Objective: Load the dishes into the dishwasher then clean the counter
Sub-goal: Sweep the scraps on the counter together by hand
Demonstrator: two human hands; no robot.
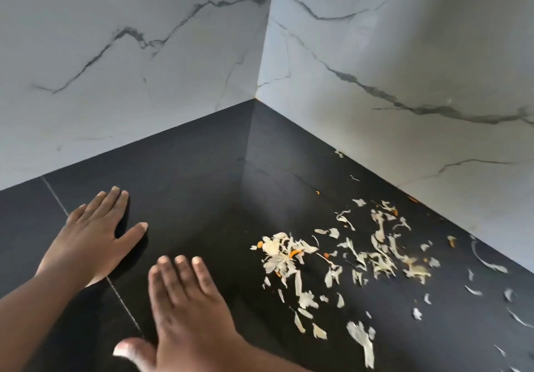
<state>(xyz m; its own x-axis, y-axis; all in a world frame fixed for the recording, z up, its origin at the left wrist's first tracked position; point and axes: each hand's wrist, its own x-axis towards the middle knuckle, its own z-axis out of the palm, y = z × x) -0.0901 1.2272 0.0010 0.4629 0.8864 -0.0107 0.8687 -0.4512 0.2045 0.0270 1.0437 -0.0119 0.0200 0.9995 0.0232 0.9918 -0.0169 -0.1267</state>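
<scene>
A black stone counter fills a corner below marble-look walls. Pale vegetable scraps with a few orange bits lie scattered over its right half, densest in a small heap. My left hand lies flat on the counter at the left, fingers straight and spread, holding nothing. My right hand hovers low at the bottom centre, fingers straight and together, slightly blurred, a hand's width left of the scraps. No dishes or dishwasher are in view.
White marble-veined walls meet in the corner behind the counter. A thin pale seam runs across the counter under my left wrist. More scraps trail to the right edge of the view.
</scene>
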